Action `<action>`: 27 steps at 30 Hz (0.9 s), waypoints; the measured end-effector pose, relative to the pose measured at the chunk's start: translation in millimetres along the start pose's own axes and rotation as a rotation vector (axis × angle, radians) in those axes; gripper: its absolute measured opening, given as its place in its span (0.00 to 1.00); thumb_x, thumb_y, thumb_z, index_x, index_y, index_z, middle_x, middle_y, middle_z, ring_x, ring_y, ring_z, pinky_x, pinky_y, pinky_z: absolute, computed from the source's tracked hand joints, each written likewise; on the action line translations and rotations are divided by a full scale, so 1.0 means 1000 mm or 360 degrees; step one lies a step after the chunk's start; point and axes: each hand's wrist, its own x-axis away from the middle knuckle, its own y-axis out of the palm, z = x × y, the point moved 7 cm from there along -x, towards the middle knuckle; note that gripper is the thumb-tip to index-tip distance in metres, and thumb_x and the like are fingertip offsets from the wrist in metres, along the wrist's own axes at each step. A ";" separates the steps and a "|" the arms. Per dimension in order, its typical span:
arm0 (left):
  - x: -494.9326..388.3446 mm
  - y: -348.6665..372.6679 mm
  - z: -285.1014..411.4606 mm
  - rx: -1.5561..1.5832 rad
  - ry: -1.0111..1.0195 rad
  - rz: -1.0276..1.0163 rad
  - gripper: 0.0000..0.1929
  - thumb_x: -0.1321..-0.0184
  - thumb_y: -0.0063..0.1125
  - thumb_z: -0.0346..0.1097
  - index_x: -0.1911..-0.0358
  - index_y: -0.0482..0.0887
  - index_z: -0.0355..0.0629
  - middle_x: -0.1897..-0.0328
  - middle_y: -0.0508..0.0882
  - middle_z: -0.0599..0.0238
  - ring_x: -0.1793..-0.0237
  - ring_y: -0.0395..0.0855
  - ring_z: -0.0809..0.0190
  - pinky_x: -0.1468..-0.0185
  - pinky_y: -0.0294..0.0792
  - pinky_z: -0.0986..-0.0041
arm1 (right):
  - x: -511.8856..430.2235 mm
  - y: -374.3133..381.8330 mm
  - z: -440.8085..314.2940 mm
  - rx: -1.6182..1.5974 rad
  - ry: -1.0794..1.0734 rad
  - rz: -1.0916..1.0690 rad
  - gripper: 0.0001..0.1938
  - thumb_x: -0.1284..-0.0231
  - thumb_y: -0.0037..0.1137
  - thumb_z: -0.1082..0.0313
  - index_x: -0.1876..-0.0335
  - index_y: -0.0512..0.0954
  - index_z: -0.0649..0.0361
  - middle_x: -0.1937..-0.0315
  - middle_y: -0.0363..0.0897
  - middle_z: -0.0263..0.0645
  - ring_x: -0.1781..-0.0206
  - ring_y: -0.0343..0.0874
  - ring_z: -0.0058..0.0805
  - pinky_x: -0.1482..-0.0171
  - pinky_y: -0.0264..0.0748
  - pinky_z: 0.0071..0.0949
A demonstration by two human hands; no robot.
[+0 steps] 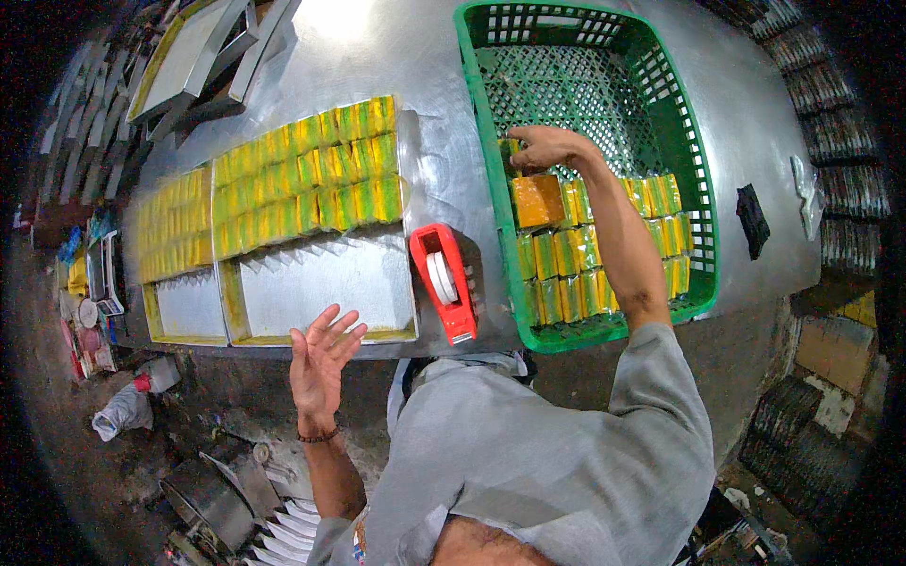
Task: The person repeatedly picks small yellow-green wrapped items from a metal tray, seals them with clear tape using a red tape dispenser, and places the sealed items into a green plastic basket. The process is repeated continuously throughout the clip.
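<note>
My right hand (548, 147) reaches into a green plastic crate (499, 226), its fingers at a yellow-green wrapped piece (509, 152) by the crate's left wall; whether it grips the piece cannot be told. Just below, an orange-topped wrapped piece (538, 201) lies flat on rows of upright yellow-green wrapped pieces (570, 297). My left hand (325, 354), palm up with fingers apart, holds nothing near the front edge of a metal tray (325, 283). Rows of yellow-green pieces (304, 177) fill the back of that tray. Between tray and crate lies a red tape dispenser (444, 283) with a white roll.
Another tray (184, 311) with similar rows adjoins on the left. Empty metal trays (184, 64) are stacked at the back left of the metal table (439, 163). A black object (752, 221) and a clear plastic bag (805, 191) lie right of the crate.
</note>
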 end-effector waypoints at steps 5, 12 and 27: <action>0.000 -0.011 0.010 -0.0186 0.0024 0.0027 0.42 0.25 0.32 0.69 0.27 0.65 0.36 0.30 0.75 0.42 0.33 0.77 0.42 0.29 0.66 0.54 | 0.005 -0.005 -0.024 0.0374 0.0161 0.0213 0.38 0.45 0.65 0.56 0.28 0.67 0.62 0.49 0.84 0.51 0.53 0.83 0.39 0.51 0.79 0.36; 0.001 -0.058 0.021 -0.0044 0.0088 -0.0094 0.35 0.22 0.39 0.60 0.31 0.71 0.33 0.36 0.82 0.45 0.37 0.82 0.50 0.30 0.68 0.59 | 0.092 0.046 -0.197 0.0059 -0.0391 0.1237 0.18 0.36 0.63 0.66 0.42 0.81 0.60 0.66 0.86 0.41 0.61 0.85 0.28 0.55 0.81 0.30; 0.100 -0.241 0.034 -0.0031 0.0446 0.0332 0.20 0.24 0.53 0.42 0.38 0.79 0.34 0.43 0.86 0.54 0.44 0.85 0.60 0.37 0.73 0.68 | -0.196 0.320 -0.492 0.0471 -0.0547 0.0807 0.11 0.38 0.54 0.69 0.64 0.83 0.71 0.72 0.83 0.63 0.66 0.89 0.52 0.61 0.84 0.48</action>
